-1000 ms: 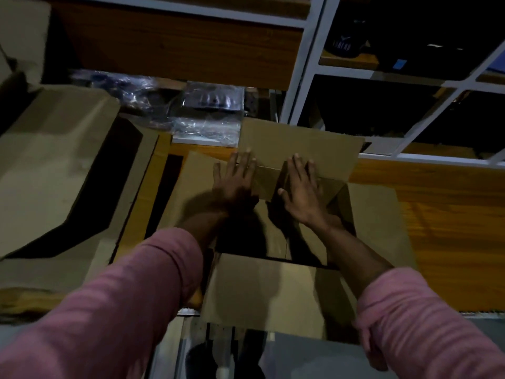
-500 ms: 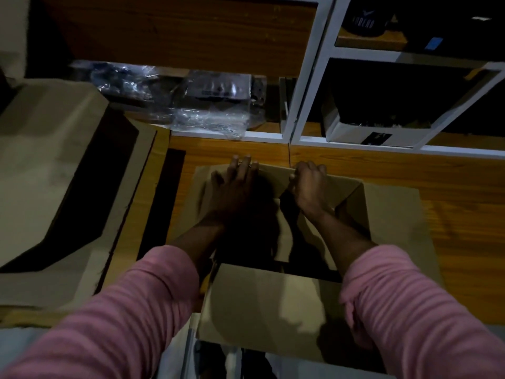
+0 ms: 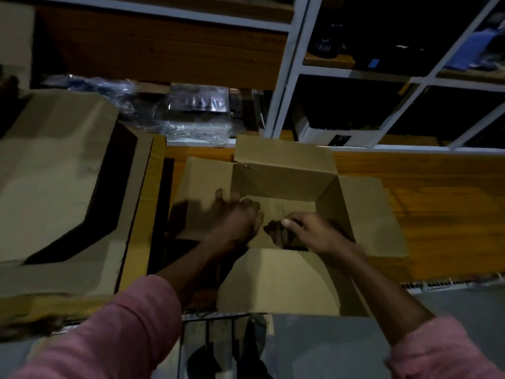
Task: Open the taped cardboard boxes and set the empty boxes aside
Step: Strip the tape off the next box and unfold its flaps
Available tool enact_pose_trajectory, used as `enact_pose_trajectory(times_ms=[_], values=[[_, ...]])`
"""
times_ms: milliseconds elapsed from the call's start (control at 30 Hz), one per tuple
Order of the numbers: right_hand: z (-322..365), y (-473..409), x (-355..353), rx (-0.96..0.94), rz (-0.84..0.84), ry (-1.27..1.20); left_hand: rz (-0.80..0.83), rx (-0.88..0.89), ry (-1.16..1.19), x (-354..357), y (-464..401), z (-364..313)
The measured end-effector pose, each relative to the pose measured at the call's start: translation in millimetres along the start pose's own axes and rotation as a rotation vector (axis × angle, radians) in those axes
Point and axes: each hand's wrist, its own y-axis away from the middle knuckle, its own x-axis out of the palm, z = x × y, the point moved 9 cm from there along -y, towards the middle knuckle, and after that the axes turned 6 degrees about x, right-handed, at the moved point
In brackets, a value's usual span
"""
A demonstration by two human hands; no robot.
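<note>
An open cardboard box [image 3: 358, 214] stands on the wooden table [image 3: 442, 203], with all its top flaps spread outward. The far flap [image 3: 284, 157] stands up at the back. Both my hands are down inside the box, close together. My left hand [image 3: 236, 218] is blurred near the left wall, so its fingers are hard to read. Over the box floor, my right hand [image 3: 308, 231] has its thumb out and fingers loosely bent, with nothing visible in it. The box floor looks bare where it shows.
A larger opened cardboard box [image 3: 54, 173] lies to the left on the table. Plastic-wrapped items [image 3: 194, 110] sit behind it on a low shelf. A white shelf frame [image 3: 287, 77] rises at the back, with a white box [image 3: 325, 135] in it. The table's near edge [image 3: 437, 283] is to my right.
Both hands have come back from the far flap, which they were pressing outward, and dropped into the box. The far flap now stands up again.
</note>
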Motion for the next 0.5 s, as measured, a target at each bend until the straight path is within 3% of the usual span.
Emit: enact_pose_trajectory(times_ms=[100,300,500], values=[[1.9,43.2,7.2,-0.012,0.019,0.026,-0.068,0.175,0.14,-1.6,32.2,-28.8],[-9.6,87.3,31.8,0.094,0.09,0.083,-0.111,0.344,-0.223,16.8,78.5,-48.5],[-0.9,98.5,42.4,0.132,-0.192,0.277,-0.257,0.274,-0.171,9.4,94.9,-52.1]])
